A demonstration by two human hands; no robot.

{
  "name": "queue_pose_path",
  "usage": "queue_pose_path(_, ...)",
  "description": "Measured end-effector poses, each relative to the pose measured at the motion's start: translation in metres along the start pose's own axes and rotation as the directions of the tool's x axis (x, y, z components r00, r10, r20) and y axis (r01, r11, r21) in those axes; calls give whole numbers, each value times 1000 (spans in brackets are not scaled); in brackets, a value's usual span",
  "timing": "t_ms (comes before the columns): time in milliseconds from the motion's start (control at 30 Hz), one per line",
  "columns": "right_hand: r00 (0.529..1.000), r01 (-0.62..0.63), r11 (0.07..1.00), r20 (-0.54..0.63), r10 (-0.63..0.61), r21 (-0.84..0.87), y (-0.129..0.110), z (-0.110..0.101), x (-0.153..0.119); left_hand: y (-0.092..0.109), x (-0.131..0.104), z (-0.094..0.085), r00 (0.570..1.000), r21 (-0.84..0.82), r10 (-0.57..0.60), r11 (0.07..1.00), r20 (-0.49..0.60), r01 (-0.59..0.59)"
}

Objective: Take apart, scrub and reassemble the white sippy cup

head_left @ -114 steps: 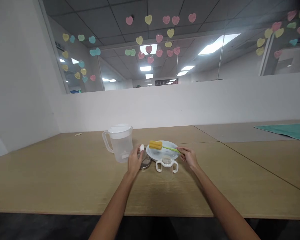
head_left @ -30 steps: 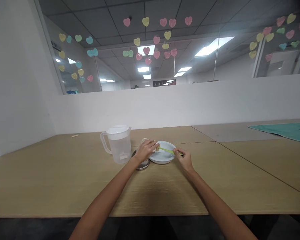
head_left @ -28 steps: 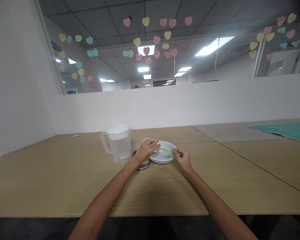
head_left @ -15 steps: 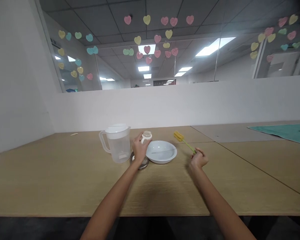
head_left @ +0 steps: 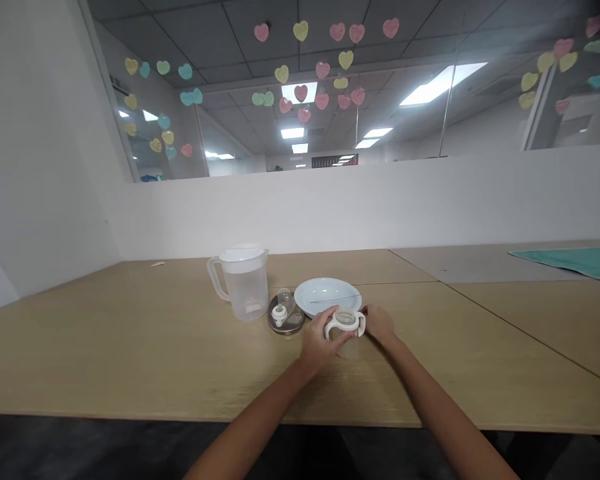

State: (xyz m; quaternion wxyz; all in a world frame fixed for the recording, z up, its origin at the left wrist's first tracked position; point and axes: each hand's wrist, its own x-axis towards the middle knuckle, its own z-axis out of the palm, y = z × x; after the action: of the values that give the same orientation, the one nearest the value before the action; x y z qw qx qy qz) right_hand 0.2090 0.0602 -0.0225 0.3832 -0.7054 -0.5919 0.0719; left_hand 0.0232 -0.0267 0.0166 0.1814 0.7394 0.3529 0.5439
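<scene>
My left hand (head_left: 323, 340) is wrapped round a clear baby bottle (head_left: 347, 343) with a white two-handled collar. The bottle is upright and its top has no cap on it. My right hand (head_left: 379, 325) is just right of the bottle, its curled fingertips close to the right handle; what those fingers hold, if anything, is hidden. Behind the bottle stands a white bowl (head_left: 323, 288) with a thin dark rod (head_left: 337, 299) lying in it. To the left, a round metal dish (head_left: 294, 327) holds a clear dome cap (head_left: 284, 298) and a white nipple ring (head_left: 279, 315).
A translucent lidded pitcher (head_left: 247, 287) stands left of the metal dish, handle to the left. A small flat pale piece (head_left: 158, 264) lies at the back left. A teal cloth (head_left: 580, 260) lies at the far right. A white wall (head_left: 330, 210) rises behind the table.
My left hand has brought the bottle right and nearer, in front of the bowl. My right hand has moved in beside it. The yellow sponge brush it held is no longer visible.
</scene>
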Motion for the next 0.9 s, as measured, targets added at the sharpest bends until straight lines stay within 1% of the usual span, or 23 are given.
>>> queue_pose_path(100,998,-25,994,59,31,-104,-1,-3,1,-1,-4,0,999,45,17,999,37,-18)
queue_pose_path(200,995,-56,984,73,69,-169,-2,-6,2,-2,-8,3,997,68,23,997,80,-28)
queue_pose_path(300,998,-52,984,19,56,-173,-4,-10,2,-2,-8,2,990,83,86,992,114,-96)
queue_pose_path(367,999,-15,993,-43,10,-115,-5,-12,2,-4,-6,-4,983,106,153,981,101,-164)
queue_pose_path(400,998,9,998,-64,-14,-68,-5,-12,2,-5,-4,-8,983,130,173,975,57,-179)
queue_pose_path(433,997,32,999,-73,-33,-16,-5,-11,3,-8,-1,-14,985,168,172,971,-17,-167)
queue_pose_path(467,997,50,998,-67,-48,38,-5,-9,3,-12,3,-20,982,217,154,968,-108,-128)
queue_pose_path(533,997,77,988,-40,-72,137,-5,-5,4,-24,11,-32,960,340,71,940,-271,26)
queue_pose_path(567,996,86,981,-30,-82,176,-5,-3,5,-31,15,-38,954,412,22,905,-298,108)
queue_pose_path(633,994,107,970,-25,-104,219,-5,1,5,-45,22,-49,963,551,-69,809,-259,206)
queue_pose_path(700,992,125,969,-43,-119,214,-7,2,5,-57,26,-55,974,668,-149,709,-173,227)
queue_pose_path(800,990,124,978,-80,-112,170,-11,-1,2,-67,29,-57,971,790,-231,584,-59,187)
queue_pose_path(900,994,93,986,-75,-83,141,-13,-4,-1,-72,28,-53,974,846,-227,517,-13,132)
